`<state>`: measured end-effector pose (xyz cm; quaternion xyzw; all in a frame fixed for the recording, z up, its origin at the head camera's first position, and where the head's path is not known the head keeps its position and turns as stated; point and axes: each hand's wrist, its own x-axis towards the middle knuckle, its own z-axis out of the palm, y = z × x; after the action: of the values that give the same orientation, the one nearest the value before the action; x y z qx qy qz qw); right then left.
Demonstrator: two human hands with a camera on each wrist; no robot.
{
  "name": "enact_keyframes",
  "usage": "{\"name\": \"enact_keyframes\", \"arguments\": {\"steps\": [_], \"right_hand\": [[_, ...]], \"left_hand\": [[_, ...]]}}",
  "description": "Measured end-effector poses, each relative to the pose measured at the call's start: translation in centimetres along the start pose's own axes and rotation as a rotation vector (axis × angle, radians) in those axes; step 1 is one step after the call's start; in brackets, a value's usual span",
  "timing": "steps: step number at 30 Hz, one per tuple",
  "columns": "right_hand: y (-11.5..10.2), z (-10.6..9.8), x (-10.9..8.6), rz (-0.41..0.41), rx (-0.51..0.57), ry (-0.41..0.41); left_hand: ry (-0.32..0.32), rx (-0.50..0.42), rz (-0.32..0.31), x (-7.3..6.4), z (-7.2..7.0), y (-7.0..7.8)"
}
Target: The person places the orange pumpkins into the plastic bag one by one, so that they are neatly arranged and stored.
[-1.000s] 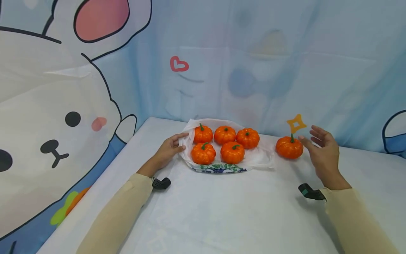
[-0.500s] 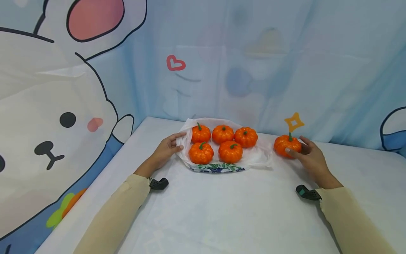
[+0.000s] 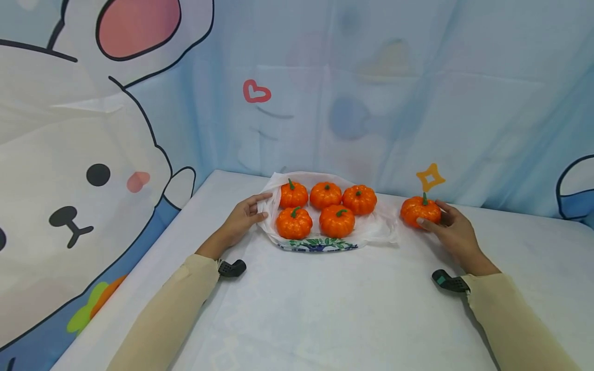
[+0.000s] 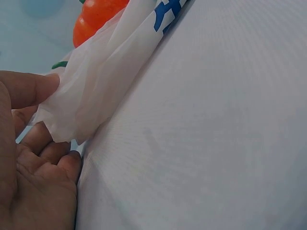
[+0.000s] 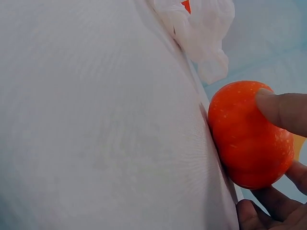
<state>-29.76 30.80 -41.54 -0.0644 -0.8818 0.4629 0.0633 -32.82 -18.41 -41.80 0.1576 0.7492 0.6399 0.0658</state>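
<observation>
A white plastic bag (image 3: 371, 233) with a blue and green print along its front edge lies spread at the back of the table. Several small orange pumpkins (image 3: 336, 221) with green stems sit in it. My left hand (image 3: 238, 225) pinches the bag's left edge between thumb and fingers, as the left wrist view shows closely. To the right of the bag, my right hand (image 3: 457, 234) grips a single pumpkin (image 3: 417, 210), thumb (image 5: 283, 112) on its near side and fingers behind it. This pumpkin (image 5: 247, 139) rests at the table surface.
The white-covered table (image 3: 325, 304) stretches toward me. A light blue curtain (image 3: 297, 134) with cartoon prints hangs right behind the table's back edge. On the left it carries a big white cartoon animal (image 3: 83, 154). Black devices (image 3: 232, 268) sit at both wrists.
My right hand has moved left and down and closed its fingers around the single pumpkin. The left hand stays at the bag's edge. The head view has shifted slightly.
</observation>
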Motion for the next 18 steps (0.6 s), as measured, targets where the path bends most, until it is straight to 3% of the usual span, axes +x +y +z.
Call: {"name": "enact_keyframes", "arguments": {"steps": [9,18], "right_hand": [[-0.4,-0.3,-0.7,-0.013,-0.072,0.050],[-2.1,-0.1,-1.2,-0.041,0.011,0.078]], "left_hand": [[0.009,0.014,-0.003,0.0,0.0,0.0],[0.012,0.006,-0.011,0.1,0.0,0.0]]}}
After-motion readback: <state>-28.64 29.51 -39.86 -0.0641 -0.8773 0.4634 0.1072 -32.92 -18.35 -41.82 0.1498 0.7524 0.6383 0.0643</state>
